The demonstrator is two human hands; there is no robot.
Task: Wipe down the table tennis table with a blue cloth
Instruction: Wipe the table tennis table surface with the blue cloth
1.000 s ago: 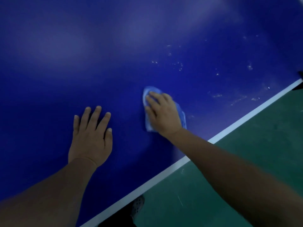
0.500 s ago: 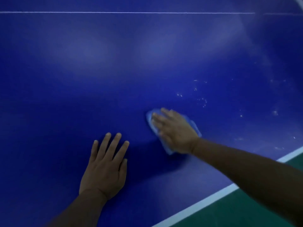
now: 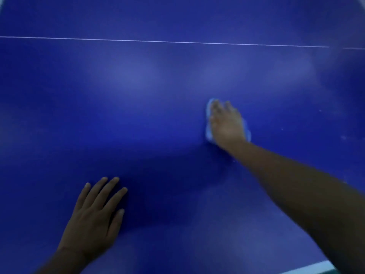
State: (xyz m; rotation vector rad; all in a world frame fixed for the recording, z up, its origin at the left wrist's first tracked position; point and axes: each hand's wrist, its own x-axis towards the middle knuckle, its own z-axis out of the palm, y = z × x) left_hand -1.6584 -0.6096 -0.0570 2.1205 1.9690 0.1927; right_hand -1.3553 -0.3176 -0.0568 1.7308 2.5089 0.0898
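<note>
The dark blue table tennis table (image 3: 138,115) fills nearly the whole view. My right hand (image 3: 227,123) lies flat on a light blue cloth (image 3: 207,133) and presses it onto the table right of the middle, arm stretched out; only the cloth's edges show around the hand, and both are blurred. My left hand (image 3: 94,218) rests palm down on the table at the lower left, fingers straight and slightly spread, holding nothing.
A thin white centre line (image 3: 177,42) crosses the table far ahead. The white edge stripe (image 3: 312,268) and a sliver of green floor show at the bottom right corner. A few pale specks (image 3: 343,137) dot the surface at the right.
My right hand has pushed the cloth farther away across the table. The view has tilted up, so the table's edge has slid to the bottom corner. My left hand stays planted.
</note>
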